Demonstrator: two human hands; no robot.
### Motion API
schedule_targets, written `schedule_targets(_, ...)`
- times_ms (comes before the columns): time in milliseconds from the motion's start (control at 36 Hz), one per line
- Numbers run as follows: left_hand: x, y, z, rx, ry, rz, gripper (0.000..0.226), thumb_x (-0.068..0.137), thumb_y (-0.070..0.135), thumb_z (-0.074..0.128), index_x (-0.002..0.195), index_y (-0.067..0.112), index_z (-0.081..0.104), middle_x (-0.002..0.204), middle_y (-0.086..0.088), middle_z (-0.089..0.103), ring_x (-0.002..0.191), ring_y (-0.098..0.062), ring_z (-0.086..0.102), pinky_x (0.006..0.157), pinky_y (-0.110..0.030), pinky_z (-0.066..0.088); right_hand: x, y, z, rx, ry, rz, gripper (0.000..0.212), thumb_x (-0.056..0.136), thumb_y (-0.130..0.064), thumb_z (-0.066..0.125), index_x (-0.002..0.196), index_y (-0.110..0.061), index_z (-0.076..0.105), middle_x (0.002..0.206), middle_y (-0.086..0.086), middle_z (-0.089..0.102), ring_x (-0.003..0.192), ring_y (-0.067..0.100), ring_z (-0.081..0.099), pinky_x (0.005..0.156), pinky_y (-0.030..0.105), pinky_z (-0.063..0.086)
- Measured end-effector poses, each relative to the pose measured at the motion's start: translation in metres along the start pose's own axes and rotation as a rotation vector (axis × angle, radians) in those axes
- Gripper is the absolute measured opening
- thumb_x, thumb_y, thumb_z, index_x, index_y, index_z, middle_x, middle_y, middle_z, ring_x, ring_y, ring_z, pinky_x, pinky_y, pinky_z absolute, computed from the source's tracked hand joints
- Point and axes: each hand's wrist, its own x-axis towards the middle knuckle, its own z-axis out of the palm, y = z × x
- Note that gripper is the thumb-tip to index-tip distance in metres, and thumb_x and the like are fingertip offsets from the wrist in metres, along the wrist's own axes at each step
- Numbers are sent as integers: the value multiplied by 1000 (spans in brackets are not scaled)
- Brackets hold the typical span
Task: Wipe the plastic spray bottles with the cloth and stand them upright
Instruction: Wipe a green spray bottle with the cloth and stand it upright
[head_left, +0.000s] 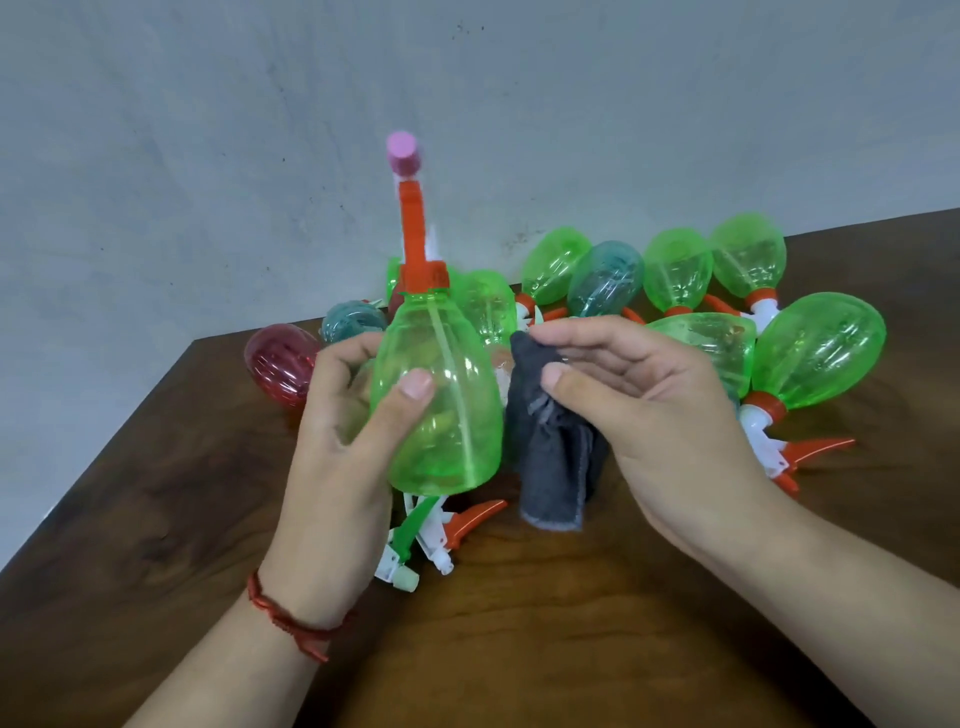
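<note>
Left hand (337, 441) grips bottle (441, 395) round belly, held over counter (519, 623), long axis near upright, sprayer up (other bottles (675, 270) lie in heap behind). Right hand (649, 405) fingers (587, 343) pinch cloth (556, 457) just right of bottle, so wipe looks like short leftward move.

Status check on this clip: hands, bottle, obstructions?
Left hand grips green bottle. Right hand pinches grey cloth beside it. Other bottles lie heaped behind.

Head view, downward, close over table (519, 649)
</note>
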Motion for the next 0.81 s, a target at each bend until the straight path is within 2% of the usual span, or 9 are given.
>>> schedule_targets(83, -2, 1, 6, -15, -61, -44, 40, 96, 42, 70, 129, 20, 69, 127, -7, 74, 118, -32, 73, 91, -46, 58, -2, 2, 2, -23, -26, 9, 35, 94, 11, 70, 107, -20, 79, 110, 0, 82, 108, 15, 76, 92, 22, 57)
schedule_targets(194, -3, 2, 10, 155, -62, -21, 37, 111, 45, 52, 142, 32, 68, 140, 10, 70, 135, -13, 63, 113, -45, 48, -6, 4, 4, -18, -26, 47, 31, 95, 9, 70, 109, -18, 79, 109, -1, 82, 109, 15, 76, 87, 21, 59)
schedule_targets(278, -5, 2, 10, 275, 42, 40, 37, 108, 47, 48, 142, 44, 63, 135, 37, 64, 129, 16, 55, 100, -7, 46, -8, 4, 3, -15, -18, 64, 29, 95, 7, 71, 111, -17, 78, 108, -1, 82, 108, 15, 77, 85, 21, 60)
schedule_targets(333, -10, 3, 14, 341, 55, 86, 41, 107, 48, 43, 146, 46, 56, 131, 49, 57, 125, 27, 49, 90, 6, 38, -9, 5, 5, -30, -12, 65, 26, 96, 4, 71, 113, -16, 76, 107, 1, 82, 105, 17, 77, 84, 28, 62)
schedule_targets(389, -12, 4, 18, 292, 22, 94, 47, 104, 46, 52, 151, 42, 49, 126, 48, 59, 123, 24, 53, 91, 3, 42, -11, 6, 7, -49, 8, 47, 21, 97, 0, 73, 108, -18, 73, 104, -1, 81, 102, 18, 77, 85, 36, 63)
schedule_targets(472, -13, 1, 15, 269, -61, 149, 78, 93, 42, 82, 158, 46, 39, 134, 16, 68, 125, -12, 69, 97, -27, 60, -10, 5, 10, -45, 38, -8, 17, 96, -2, 73, 99, -18, 68, 99, -2, 79, 97, 16, 76, 85, 33, 60)
schedule_targets(556, -12, -3, 10, 266, -63, 156, 77, 92, 37, 78, 157, 50, 39, 137, 12, 67, 128, -18, 68, 101, -39, 60, -12, 4, 11, -67, 26, 4, 13, 98, -7, 73, 100, -20, 71, 98, -1, 79, 96, 15, 76, 85, 32, 59)
schedule_targets(694, -8, -3, 6, 356, -40, 193, 57, 95, 42, 68, 150, 35, 55, 145, 26, 60, 137, 1, 56, 102, -16, 50, -21, 5, 16, -113, 1, 66, 12, 97, -20, 77, 105, -29, 74, 105, 4, 80, 101, 22, 78, 89, 53, 63)
schedule_targets(806, -7, -2, 7, 356, -29, 211, 59, 92, 32, 78, 148, 30, 58, 139, 22, 64, 129, 0, 62, 95, -10, 51, -21, 3, 14, -78, -22, 84, 16, 95, -17, 79, 106, -27, 75, 103, 2, 82, 101, 23, 78, 92, 51, 63)
